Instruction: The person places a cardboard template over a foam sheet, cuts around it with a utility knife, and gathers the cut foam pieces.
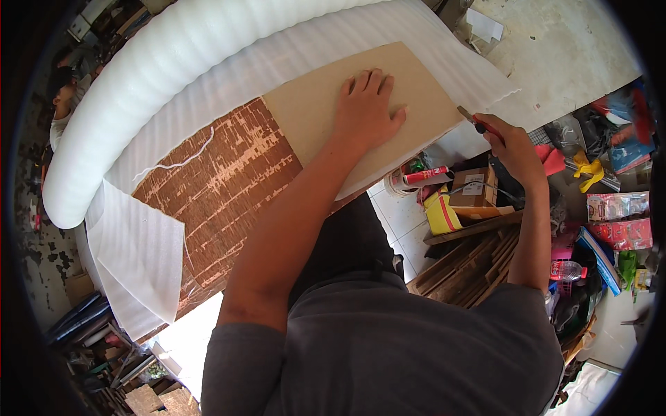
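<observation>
Worn tabletop (pixel 222 173) — left hand (pixel 366 114) palm-down on cardboard (pixel 423 93).

My feed shows a worn brown table (pixel 239 184), its surface scraped to lighter streaks. White floor tiles (pixel 408 229) show just beside its near edge, with stacked wooden strips (pixel 475 267) farther to its right. Beyond the table's far right spreads a pale, stained surface (pixel 569 52); I can't tell whether it's tabletop or floor. Glaring light (pixel 191 340) whitens a patch below its near left edge.
</observation>
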The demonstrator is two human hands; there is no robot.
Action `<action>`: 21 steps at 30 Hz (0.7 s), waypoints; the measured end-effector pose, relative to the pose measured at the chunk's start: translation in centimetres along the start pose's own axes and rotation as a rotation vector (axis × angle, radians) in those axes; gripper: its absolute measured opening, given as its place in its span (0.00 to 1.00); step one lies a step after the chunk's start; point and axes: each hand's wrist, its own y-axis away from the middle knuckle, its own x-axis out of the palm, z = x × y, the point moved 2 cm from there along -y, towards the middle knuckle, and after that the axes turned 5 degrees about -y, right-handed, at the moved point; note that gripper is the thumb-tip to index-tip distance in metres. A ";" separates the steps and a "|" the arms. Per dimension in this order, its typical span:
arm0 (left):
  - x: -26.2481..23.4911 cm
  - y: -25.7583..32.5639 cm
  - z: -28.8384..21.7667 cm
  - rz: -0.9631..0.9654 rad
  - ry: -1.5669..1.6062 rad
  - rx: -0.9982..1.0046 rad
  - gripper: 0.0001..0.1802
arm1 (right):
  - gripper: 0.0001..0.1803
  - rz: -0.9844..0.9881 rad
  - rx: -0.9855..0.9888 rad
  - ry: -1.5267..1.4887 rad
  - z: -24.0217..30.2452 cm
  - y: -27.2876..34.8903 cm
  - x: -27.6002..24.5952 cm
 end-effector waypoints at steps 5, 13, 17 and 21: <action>-0.1 -0.1 0.0 -0.005 -0.002 0.006 0.36 | 0.23 -0.016 -0.008 0.016 -0.2 1.1 -0.1; 0.0 0.1 0.1 -0.001 -0.013 -0.001 0.36 | 0.22 0.068 0.209 0.003 2.0 1.6 -0.6; 0.1 0.0 0.0 -0.013 -0.017 0.006 0.36 | 0.22 0.001 0.073 0.029 1.4 1.9 -0.4; 0.1 -0.1 0.0 -0.002 -0.004 0.004 0.37 | 0.21 0.005 0.124 0.072 1.9 2.1 -0.5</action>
